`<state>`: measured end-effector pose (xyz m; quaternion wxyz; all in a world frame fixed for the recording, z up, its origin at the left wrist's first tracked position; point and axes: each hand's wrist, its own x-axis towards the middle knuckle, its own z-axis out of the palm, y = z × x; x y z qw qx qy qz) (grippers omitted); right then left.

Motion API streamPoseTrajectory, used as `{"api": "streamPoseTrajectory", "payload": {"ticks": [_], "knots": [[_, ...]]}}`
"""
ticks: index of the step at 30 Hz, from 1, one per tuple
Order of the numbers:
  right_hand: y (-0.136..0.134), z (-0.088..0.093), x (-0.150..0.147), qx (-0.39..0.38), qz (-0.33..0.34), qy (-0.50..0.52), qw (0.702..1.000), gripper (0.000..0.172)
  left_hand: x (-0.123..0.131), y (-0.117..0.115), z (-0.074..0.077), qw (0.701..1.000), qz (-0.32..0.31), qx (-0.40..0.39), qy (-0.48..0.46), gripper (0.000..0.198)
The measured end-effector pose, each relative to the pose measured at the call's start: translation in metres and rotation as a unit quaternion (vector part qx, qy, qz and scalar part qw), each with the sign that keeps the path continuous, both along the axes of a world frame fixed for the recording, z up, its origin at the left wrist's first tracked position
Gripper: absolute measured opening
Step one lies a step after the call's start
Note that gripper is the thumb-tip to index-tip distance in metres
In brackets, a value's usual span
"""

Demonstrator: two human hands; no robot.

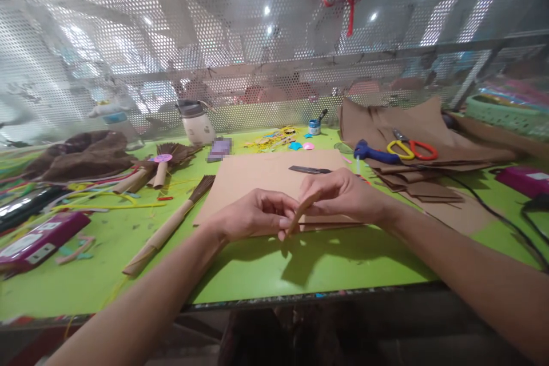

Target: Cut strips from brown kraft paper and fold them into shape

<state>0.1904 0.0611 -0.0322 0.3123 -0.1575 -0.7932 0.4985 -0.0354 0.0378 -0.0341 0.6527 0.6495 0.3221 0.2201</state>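
Between my two hands, just above the table's front part, is a small piece of brown cardboard, seen almost edge-on. My left hand pinches its lower left side, and my right hand grips its upper right side. Below and behind them lies a large sheet of tan cardboard. A dark utility knife rests on that sheet, just beyond my right hand. Left of my left hand, a rolled brown paper bundle with a fringed dark end lies slanted on the table.
The green table holds a blue glue gun, red and yellow scissors and folded brown paper at right. Purple power strips lie at the left and right. A white cup stands behind, before a perforated metal screen.
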Motion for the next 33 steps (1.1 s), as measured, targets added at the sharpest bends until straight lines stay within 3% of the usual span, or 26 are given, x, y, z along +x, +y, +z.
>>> {"api": "streamPoseTrajectory", "payload": {"ticks": [3,5,8,10,13,16,20,25,33], "knots": [[-0.001,-0.001,0.0,-0.04,0.0,0.004,0.999,0.019,-0.001,0.002,-0.001,1.0,-0.011,0.024,0.01,0.028],[-0.001,-0.001,0.001,-0.034,-0.011,-0.021,0.999,0.021,-0.004,0.006,-0.002,0.999,0.029,0.031,-0.007,0.032],[0.0,0.0,-0.001,0.039,-0.039,-0.115,0.992,0.026,-0.008,0.013,-0.001,0.988,0.136,0.065,-0.044,0.033],[0.002,0.0,-0.005,0.108,-0.064,-0.17,0.977,0.025,-0.008,0.015,0.001,0.977,0.172,0.12,-0.027,0.035],[0.005,-0.002,-0.012,0.201,-0.115,-0.199,0.952,0.022,-0.002,0.013,0.003,0.953,0.165,0.23,0.105,0.032],[0.008,-0.008,-0.018,0.24,-0.149,-0.197,0.939,0.02,0.004,0.01,0.0,0.919,0.163,0.289,0.214,0.023],[0.014,-0.023,-0.023,0.237,-0.153,-0.178,0.943,0.017,0.002,0.01,-0.007,0.9,0.168,0.321,0.241,0.018],[0.019,-0.038,-0.03,0.207,-0.177,-0.165,0.948,0.013,-0.006,0.013,-0.009,0.899,0.163,0.306,0.269,0.015],[0.015,-0.039,-0.031,0.174,-0.211,-0.171,0.946,0.013,-0.01,0.015,-0.012,0.888,0.152,0.323,0.29,0.016]]}}
